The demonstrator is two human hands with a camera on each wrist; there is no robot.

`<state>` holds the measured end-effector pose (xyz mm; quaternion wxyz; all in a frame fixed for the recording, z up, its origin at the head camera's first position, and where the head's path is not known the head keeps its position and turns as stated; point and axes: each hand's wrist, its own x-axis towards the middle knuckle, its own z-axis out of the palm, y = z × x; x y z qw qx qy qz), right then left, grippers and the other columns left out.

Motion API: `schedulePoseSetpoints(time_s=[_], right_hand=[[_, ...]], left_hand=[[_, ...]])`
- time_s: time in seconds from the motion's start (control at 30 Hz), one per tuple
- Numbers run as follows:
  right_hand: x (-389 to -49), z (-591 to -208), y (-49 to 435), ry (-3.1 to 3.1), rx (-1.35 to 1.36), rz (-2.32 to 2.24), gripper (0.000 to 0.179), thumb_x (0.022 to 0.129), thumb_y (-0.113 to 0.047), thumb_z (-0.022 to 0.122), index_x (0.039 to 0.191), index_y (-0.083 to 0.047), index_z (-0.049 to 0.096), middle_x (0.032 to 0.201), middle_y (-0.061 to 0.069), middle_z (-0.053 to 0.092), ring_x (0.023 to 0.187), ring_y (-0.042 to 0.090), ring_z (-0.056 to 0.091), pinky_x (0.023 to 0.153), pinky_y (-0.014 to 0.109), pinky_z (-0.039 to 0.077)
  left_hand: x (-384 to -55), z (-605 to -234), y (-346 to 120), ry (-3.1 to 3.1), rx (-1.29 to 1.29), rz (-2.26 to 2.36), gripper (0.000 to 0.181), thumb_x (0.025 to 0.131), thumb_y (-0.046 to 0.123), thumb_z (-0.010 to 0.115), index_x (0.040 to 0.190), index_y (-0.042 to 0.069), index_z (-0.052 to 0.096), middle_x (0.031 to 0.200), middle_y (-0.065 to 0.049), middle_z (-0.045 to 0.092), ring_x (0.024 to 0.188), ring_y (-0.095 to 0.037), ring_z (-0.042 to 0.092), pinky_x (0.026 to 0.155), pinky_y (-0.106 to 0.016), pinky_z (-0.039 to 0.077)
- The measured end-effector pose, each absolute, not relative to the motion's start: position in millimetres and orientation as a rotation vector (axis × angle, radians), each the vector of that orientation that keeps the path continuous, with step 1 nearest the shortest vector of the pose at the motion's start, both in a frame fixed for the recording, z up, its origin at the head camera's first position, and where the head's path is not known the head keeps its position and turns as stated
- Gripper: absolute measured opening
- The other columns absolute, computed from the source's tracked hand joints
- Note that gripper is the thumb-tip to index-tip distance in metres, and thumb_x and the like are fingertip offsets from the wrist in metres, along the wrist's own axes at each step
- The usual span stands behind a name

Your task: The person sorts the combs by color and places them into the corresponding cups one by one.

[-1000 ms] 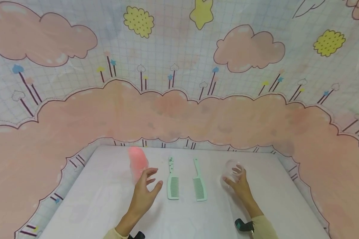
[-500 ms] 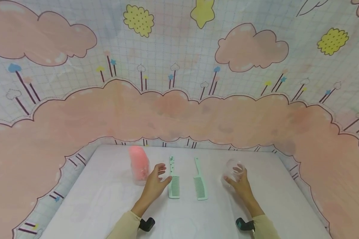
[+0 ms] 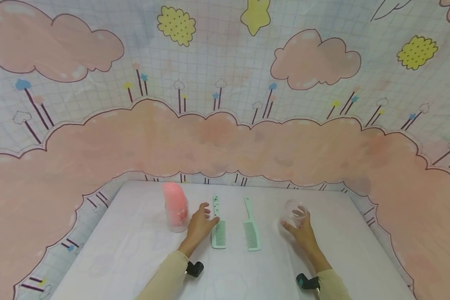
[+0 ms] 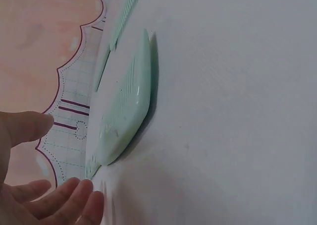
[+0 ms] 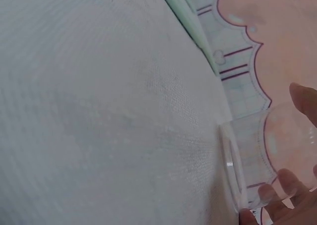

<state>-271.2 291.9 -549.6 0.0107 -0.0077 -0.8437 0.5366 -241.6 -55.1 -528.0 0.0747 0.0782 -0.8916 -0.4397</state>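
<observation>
My left hand (image 3: 200, 223) hovers beside the left mint-green comb (image 3: 219, 235), its fingers apart and holding nothing. The thumb overlaps this comb in the head view. In the left wrist view the same comb (image 4: 129, 103) lies past the fingertips, its patterned handle pointing away. My right hand (image 3: 301, 229) has thumb and fingers around a clear cup (image 3: 286, 216) standing on the table; the right wrist view shows its transparent wall (image 5: 247, 155) between them. A second mint-green comb (image 3: 251, 237) lies to the right of the first, with its teeth facing left.
Left of my left hand stands another clear cup (image 3: 178, 227) with a soft-looking pink thing (image 3: 174, 200) rising out of it. The white table (image 3: 247, 279) ends at the back against a cloud-patterned cloth (image 3: 225, 146).
My left hand has moved right and slightly forward, away from the cup with the pink thing to the left comb. The right hand stays at its cup.
</observation>
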Motion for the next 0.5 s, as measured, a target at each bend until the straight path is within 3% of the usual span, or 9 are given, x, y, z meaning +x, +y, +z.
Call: schedulePoseSetpoints(time_s=[0.5], right_hand=[[-269,-551,291,-2.632,-0.044,1.688,0.097,0.086,-0.032,0.076,0.153,-0.016,0.008,0.155,0.017,0.031,0.146,0.041,0.025,0.119,0.060,0.022]], left_hand=[[-251,-536,-41,-2.816,0.365,-1.168,0.072,0.078,0.037,0.080,0.134,0.002,0.052,0.111,-0.016,0.068,0.098,-0.030,0.064,0.083,-0.048,0.053]])
